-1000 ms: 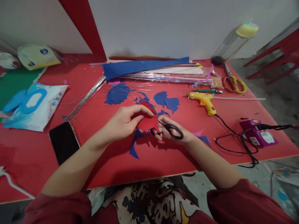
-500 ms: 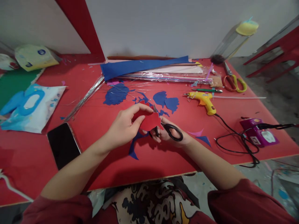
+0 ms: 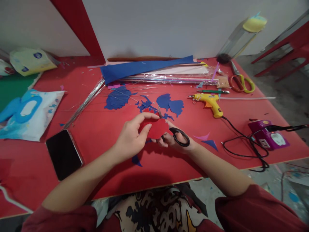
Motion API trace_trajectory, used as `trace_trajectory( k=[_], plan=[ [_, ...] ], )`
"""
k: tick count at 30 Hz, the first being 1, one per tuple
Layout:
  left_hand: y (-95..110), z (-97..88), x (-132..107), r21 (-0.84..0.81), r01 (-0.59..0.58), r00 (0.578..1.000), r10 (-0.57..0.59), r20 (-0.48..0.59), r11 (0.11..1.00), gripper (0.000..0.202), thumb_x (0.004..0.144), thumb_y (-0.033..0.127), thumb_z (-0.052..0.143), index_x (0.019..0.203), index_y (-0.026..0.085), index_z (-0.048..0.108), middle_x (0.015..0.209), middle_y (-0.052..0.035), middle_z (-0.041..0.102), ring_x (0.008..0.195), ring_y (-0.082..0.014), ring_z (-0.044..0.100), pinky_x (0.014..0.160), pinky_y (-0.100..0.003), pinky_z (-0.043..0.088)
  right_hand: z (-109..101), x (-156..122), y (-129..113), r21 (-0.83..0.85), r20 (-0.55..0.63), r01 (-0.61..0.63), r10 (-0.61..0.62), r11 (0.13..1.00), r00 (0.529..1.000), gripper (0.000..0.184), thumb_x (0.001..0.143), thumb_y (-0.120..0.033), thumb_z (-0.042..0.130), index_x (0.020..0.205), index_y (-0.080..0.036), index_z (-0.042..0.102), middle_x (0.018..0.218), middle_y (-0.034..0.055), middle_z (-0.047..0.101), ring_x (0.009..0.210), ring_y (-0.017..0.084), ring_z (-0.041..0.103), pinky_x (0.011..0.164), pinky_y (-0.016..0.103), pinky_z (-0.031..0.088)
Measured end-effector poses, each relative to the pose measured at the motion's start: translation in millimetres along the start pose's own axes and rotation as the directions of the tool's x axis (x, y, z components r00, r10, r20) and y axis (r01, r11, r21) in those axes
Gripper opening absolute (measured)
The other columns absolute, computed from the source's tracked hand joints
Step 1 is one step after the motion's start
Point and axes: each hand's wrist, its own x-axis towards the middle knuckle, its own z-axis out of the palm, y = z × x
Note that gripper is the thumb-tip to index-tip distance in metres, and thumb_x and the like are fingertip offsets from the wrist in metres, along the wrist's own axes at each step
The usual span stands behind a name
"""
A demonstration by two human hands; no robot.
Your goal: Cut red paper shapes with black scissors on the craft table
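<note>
My left hand (image 3: 135,133) is closed on a red sheet piece (image 3: 158,129) with a scalloped edge, thumb on top and fingers along its far side. My right hand (image 3: 172,140) grips black-handled scissors (image 3: 181,137) by the loops. Their blades point away from me at the right edge of the red piece, and part of them is hidden behind it. Just beyond my hands lie blue cut shapes (image 3: 176,107) and small blue scraps. A scalloped blue piece (image 3: 118,97) rests farther left. Under my hands, a blue offcut (image 3: 136,160) is partly covered.
A yellow glue gun (image 3: 209,102), a green cutter (image 3: 214,91) and red-yellow scissors (image 3: 241,84) lie right, near a purple power box (image 3: 268,135) with a looped cable. A phone (image 3: 64,154) and wipes pack (image 3: 36,112) are left. Blue strips (image 3: 147,69) and wrapped sticks line the back.
The red piece has turned slightly and shows a broader face between my hands. The scissors stay at its right edge. The camera view has shifted slightly.
</note>
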Motion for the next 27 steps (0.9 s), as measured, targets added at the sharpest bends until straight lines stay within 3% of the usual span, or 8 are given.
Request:
trace_trajectory(
  k=[4, 9, 17, 21, 27],
  plan=[
    [-1, -0.2, -1, 0.006, -0.004, 1.0, 0.004, -0.008, 1.0, 0.023, 0.087, 0.019, 0.044, 0.106, 0.018, 0.058, 0.104, -0.0058, 0.065, 0.075, -0.0144, 0.066, 0.064, -0.025, 0.059, -1, -1, 2, 0.003, 0.054, 0.036, -0.036, 0.999, 0.998, 0.052, 0.073, -0.064, 0.057, 0.101, -0.021, 0.044, 0.077, 0.0007, 0.055, 0.052, 0.008, 0.037, 0.053, 0.025, 0.033],
    [-3, 0.8, -3, 0.067, -0.017, 1.0, 0.017, -0.004, 0.998, 0.03, 0.087, 0.019, 0.044, 0.115, 0.022, 0.055, 0.108, -0.0058, 0.065, 0.07, -0.0148, 0.065, 0.058, -0.027, 0.058, -2, -3, 5, -0.005, 0.038, 0.006, -0.006, 1.0, 0.999, 0.058, 0.071, -0.067, 0.057, 0.104, -0.022, 0.042, 0.076, 0.001, 0.053, 0.052, 0.01, 0.034, 0.051, 0.025, 0.032],
    [-6, 9.6, -6, 0.067, -0.023, 0.997, 0.028, -0.074, 0.998, 0.029, 0.087, 0.019, 0.044, 0.114, 0.022, 0.054, 0.115, -0.007, 0.062, 0.084, -0.0184, 0.065, 0.061, -0.028, 0.058, 0, -3, 7, -0.014, 0.0, 0.037, -0.037, 0.999, 0.999, 0.054, 0.073, -0.065, 0.056, 0.104, -0.023, 0.043, 0.071, -0.001, 0.049, 0.057, 0.012, 0.039, 0.051, 0.024, 0.033],
    [-8, 13.5, -7, 0.108, -0.02, 0.991, 0.034, -0.13, 0.994, 0.027, 0.086, 0.019, 0.045, 0.111, 0.021, 0.055, 0.118, -0.0077, 0.06, 0.109, -0.0243, 0.057, 0.076, -0.033, 0.057, 2, -3, 10, -0.01, -0.023, 0.056, -0.056, 0.998, 0.998, 0.05, 0.073, -0.064, 0.057, 0.098, -0.023, 0.042, 0.072, -0.0006, 0.05, 0.06, 0.011, 0.042, 0.051, 0.023, 0.033],
    [-7, 16.8, -7, 0.133, -0.016, 0.987, 0.037, -0.158, 0.991, 0.027, 0.086, 0.019, 0.045, 0.111, 0.02, 0.054, 0.117, -0.0079, 0.061, 0.112, -0.0242, 0.055, 0.087, -0.038, 0.052, 1, -5, 13, -0.03, -0.009, 0.071, -0.071, 0.997, 0.997, 0.046, 0.078, -0.061, 0.054, 0.1, -0.022, 0.041, 0.076, 0.0001, 0.052, 0.058, 0.01, 0.041, 0.054, 0.024, 0.035]
  ],
)
